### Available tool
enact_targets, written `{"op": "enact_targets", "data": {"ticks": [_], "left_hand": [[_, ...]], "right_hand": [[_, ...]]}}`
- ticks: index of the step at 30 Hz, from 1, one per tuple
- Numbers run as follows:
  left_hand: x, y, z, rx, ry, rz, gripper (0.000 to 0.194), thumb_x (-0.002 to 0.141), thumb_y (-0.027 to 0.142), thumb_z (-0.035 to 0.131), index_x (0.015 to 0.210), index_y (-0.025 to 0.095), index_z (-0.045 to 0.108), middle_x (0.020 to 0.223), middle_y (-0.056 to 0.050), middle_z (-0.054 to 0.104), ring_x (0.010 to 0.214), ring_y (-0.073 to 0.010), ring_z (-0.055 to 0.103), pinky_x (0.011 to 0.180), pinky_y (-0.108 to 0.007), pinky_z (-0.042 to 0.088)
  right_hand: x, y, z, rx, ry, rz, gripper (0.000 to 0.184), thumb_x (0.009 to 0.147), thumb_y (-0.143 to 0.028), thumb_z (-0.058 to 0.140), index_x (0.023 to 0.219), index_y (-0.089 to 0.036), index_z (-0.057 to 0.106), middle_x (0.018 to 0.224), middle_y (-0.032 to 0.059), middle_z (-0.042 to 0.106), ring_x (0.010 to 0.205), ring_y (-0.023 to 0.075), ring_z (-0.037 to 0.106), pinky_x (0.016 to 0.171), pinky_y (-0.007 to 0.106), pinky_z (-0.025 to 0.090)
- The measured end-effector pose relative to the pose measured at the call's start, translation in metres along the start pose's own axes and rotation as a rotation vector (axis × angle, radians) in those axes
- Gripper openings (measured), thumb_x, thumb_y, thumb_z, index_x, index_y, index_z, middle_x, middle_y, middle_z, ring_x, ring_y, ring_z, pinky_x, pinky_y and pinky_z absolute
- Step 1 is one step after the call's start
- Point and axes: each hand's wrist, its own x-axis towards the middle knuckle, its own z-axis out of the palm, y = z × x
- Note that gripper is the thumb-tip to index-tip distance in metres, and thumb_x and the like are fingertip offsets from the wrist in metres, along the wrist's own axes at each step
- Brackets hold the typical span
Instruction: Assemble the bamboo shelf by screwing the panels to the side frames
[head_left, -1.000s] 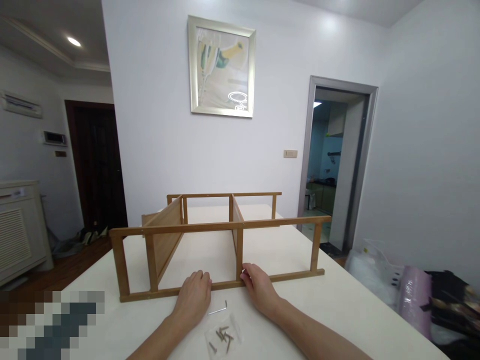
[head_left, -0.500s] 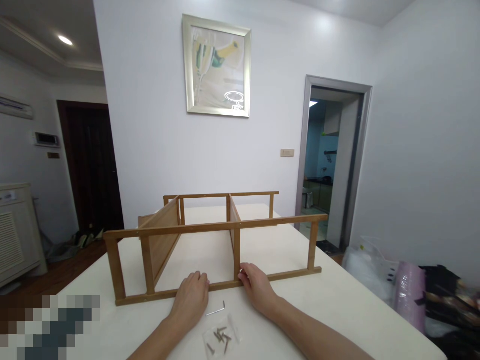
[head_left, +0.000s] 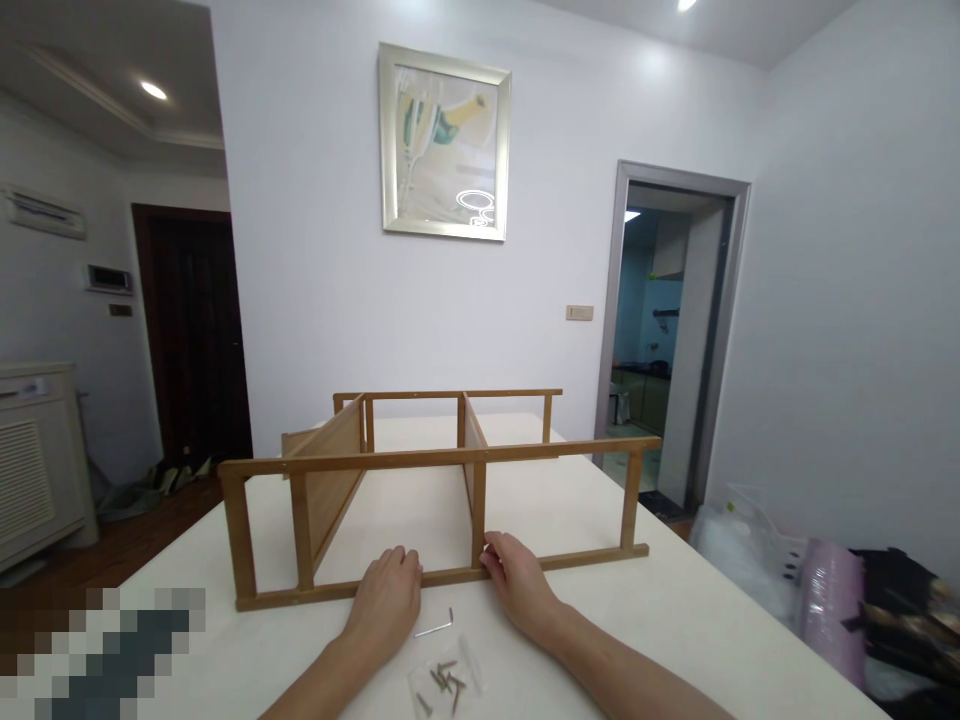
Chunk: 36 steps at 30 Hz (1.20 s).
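Observation:
A wooden shelf frame (head_left: 390, 459) lies on its side on the white table (head_left: 750, 660), with two slatted panels running between its near and far side ladders. My left hand (head_left: 384, 598) rests over the near bottom rail, its fingers curled round it. At the foot of the middle upright, my right hand (head_left: 517, 585) grips the same rail with thumb and fingers drawn together; whether a small part is between them is hidden. Between my forearms lie an L-shaped hex key (head_left: 435, 631) and a clear bag with several screws (head_left: 448, 678).
A white wall with a framed picture (head_left: 446, 145) stands behind the table. To the right are a doorway (head_left: 637, 300), a pink wrapped roll (head_left: 831, 610) and plastic wrapping (head_left: 739, 560) on the floor. A white cabinet (head_left: 41, 450) stands at the left.
The whole view has shifted slightly, so everything appears a little further right and lower. Both hands keep their places on the frame.

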Motion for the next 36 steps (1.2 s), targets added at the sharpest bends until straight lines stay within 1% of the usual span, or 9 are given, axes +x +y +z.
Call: {"op": "enact_targets", "data": {"ticks": [7,12,18,27,36], "left_hand": [[0.0003,-0.0003,-0.0001,-0.002,-0.013,0.001,0.038,0.097,0.021,0.024,0.093,0.016,0.061,0.094,-0.011,0.062,0.092,-0.0250,0.055,0.084,-0.038,0.037],[0.0010,-0.0003,-0.0005,-0.008,-0.028,-0.004,0.036,0.096,0.021,0.026,0.093,0.016,0.061,0.095,-0.011,0.062,0.093,-0.0253,0.056,0.084,-0.038,0.037],[0.0015,-0.0007,0.0020,-0.004,-0.004,-0.003,0.038,0.097,0.021,0.024,0.092,0.016,0.062,0.094,-0.011,0.062,0.091,-0.0253,0.055,0.083,-0.038,0.037],[0.0004,-0.0015,0.0011,-0.007,-0.025,-0.011,0.038,0.097,0.021,0.024,0.093,0.016,0.061,0.095,-0.011,0.062,0.093,-0.0251,0.055,0.084,-0.038,0.037],[0.0012,-0.0011,0.0024,-0.014,-0.015,-0.006,0.039,0.097,0.020,0.023,0.092,0.017,0.061,0.094,-0.010,0.061,0.092,-0.0246,0.055,0.084,-0.038,0.037]], "right_hand": [[0.0004,0.0009,0.0006,-0.001,0.000,-0.006,0.014,0.093,-0.017,0.043,0.099,-0.021,0.055,0.085,0.0049,0.063,0.078,0.0189,0.057,0.070,0.029,0.044],[-0.0002,0.0007,0.0003,0.001,0.004,-0.003,0.016,0.093,-0.017,0.042,0.102,-0.021,0.055,0.087,0.0052,0.063,0.080,0.0191,0.057,0.072,0.030,0.045],[0.0000,0.0031,0.0018,0.016,-0.004,-0.006,0.016,0.094,-0.019,0.042,0.103,-0.020,0.055,0.088,0.0056,0.063,0.081,0.0194,0.058,0.073,0.031,0.045],[-0.0003,0.0044,0.0036,0.014,0.008,-0.003,0.015,0.093,-0.017,0.043,0.101,-0.020,0.056,0.087,0.0047,0.063,0.080,0.0185,0.058,0.073,0.030,0.045],[-0.0008,0.0007,0.0001,0.009,0.005,-0.009,0.016,0.094,-0.017,0.042,0.102,-0.021,0.055,0.088,0.0055,0.063,0.081,0.0196,0.058,0.073,0.030,0.046]]}}
